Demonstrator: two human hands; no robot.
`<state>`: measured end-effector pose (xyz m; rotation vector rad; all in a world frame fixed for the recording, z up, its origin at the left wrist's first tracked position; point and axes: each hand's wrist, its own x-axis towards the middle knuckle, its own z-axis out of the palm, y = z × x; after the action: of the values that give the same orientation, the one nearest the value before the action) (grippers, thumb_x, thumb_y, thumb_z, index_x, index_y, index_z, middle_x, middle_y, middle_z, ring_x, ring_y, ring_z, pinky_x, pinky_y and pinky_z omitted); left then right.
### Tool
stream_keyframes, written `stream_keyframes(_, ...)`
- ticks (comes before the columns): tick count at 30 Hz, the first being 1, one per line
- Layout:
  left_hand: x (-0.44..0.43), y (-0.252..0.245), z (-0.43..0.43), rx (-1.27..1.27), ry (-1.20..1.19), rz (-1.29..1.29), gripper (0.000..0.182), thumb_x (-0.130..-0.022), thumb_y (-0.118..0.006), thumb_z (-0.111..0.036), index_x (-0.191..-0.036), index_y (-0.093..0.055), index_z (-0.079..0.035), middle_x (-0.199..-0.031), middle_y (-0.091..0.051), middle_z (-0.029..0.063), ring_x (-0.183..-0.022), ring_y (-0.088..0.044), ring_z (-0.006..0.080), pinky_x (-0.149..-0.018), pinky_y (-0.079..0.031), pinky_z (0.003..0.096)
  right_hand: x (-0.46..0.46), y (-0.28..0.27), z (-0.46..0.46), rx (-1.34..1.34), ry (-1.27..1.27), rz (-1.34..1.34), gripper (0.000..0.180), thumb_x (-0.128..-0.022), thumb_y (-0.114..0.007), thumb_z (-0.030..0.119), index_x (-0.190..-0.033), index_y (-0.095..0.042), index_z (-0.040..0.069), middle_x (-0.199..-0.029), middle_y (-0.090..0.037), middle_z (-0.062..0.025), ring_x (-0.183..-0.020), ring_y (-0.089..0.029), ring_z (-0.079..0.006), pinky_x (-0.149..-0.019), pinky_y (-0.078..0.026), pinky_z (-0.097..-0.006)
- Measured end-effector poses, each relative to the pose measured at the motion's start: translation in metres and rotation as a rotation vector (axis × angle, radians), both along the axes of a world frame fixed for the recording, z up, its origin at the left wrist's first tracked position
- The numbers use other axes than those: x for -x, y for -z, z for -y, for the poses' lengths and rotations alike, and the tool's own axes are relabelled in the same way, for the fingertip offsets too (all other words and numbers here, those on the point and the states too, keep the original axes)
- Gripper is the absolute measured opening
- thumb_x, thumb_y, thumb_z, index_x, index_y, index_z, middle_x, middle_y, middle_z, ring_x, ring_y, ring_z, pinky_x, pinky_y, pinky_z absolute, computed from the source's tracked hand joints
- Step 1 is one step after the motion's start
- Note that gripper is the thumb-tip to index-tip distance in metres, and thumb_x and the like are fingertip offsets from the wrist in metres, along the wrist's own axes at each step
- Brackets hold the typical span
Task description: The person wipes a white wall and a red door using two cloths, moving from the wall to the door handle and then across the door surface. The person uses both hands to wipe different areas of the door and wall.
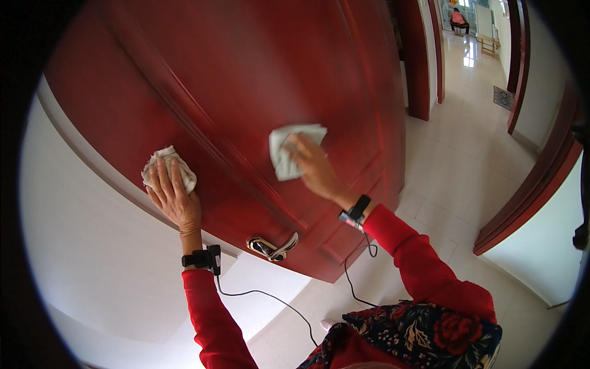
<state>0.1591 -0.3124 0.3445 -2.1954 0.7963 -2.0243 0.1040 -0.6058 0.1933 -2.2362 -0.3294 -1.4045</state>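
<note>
A dark red panelled door point(221, 83) fills the middle of the view. My left hand point(174, 196) presses a crumpled whitish cloth point(161, 154) against the door near its handle-side edge, fingers spread over it. Farther right, my right hand point(311, 166) holds a folded pale grey-green cloth point(283, 159) on the door's central panel; this hand and cloth are slightly blurred. A metal lever handle point(274, 249) on its plate sits below and between my two hands, untouched.
Black cables point(267, 294) hang from the straps on both wrists. White wall point(92, 240) borders the door at left. On the right, a tiled hallway point(456, 157) runs past a red door frame point(530, 193) and a small mat point(503, 98) to a distant seated person point(457, 18).
</note>
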Motion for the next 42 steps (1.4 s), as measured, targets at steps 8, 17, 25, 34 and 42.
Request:
stream_keyframes(8, -0.005, 0.004, 0.003, 0.012, 0.037, 0.027, 0.071, -0.075, -0.059, 0.003, -0.139, -0.044, -0.025, -0.15, -0.038, 0.0019, -0.141, -0.03, 0.0263, -0.116, -0.017, 0.0495, -0.07, -0.032, 0.182, -0.622, -0.068, 0.163, 0.048, -0.085, -0.06, 0.002, -0.129, -0.044, 0.0, -0.117, -0.056, -0.0184, -0.113, -0.053, -0.0347, -0.098, -0.04, -0.039)
stream_keyframes(17, -0.004, 0.006, 0.001, -0.007, 0.036, 0.048, 0.066, -0.077, -0.06, -0.001, -0.138, -0.047, -0.023, -0.148, -0.041, 0.0021, -0.14, -0.032, 0.0264, -0.116, -0.018, 0.0487, -0.067, -0.11, 0.134, -0.273, 0.149, 0.323, 0.036, -0.082, -0.064, 0.009, -0.116, -0.056, -0.002, -0.134, -0.047, -0.0223, -0.124, -0.044, -0.0408, -0.106, -0.037, -0.0452)
stream_keyframes(25, -0.009, 0.008, -0.001, -0.008, 0.032, 0.033, 0.061, -0.08, -0.062, -0.005, -0.137, -0.049, -0.023, -0.148, -0.041, 0.0017, -0.139, -0.033, 0.0251, -0.116, -0.019, 0.0478, -0.042, -0.142, 0.02, 0.302, 0.115, 0.381, 0.053, -0.076, -0.066, 0.003, -0.125, -0.061, 0.023, -0.14, -0.042, -0.0033, -0.13, -0.039, -0.027, -0.099, -0.035, -0.0511)
stream_keyframes(34, -0.006, 0.006, 0.002, -0.03, 0.027, 0.057, 0.052, -0.089, -0.053, -0.01, -0.14, -0.045, -0.022, -0.148, -0.04, 0.0026, -0.14, -0.032, 0.0252, -0.115, -0.019, 0.0467, -0.08, -0.099, 0.219, -0.408, -0.059, 0.317, 0.045, -0.086, -0.064, 0.011, -0.127, -0.05, 0.001, -0.128, -0.053, -0.02, -0.12, -0.049, -0.0382, -0.102, -0.039, -0.0415)
stream_keyframes(42, -0.003, 0.006, 0.002, -0.016, 0.026, 0.042, 0.066, -0.079, -0.06, -0.003, -0.139, -0.045, -0.024, -0.149, -0.039, 0.0018, -0.14, -0.032, 0.0261, -0.116, -0.018, 0.0472, -0.075, 0.004, 0.171, -0.597, 0.072, 0.18, 0.048, -0.083, -0.064, 0.008, -0.127, -0.047, -0.003, -0.124, -0.054, -0.0235, -0.115, -0.051, -0.0398, -0.1, -0.039, -0.0418)
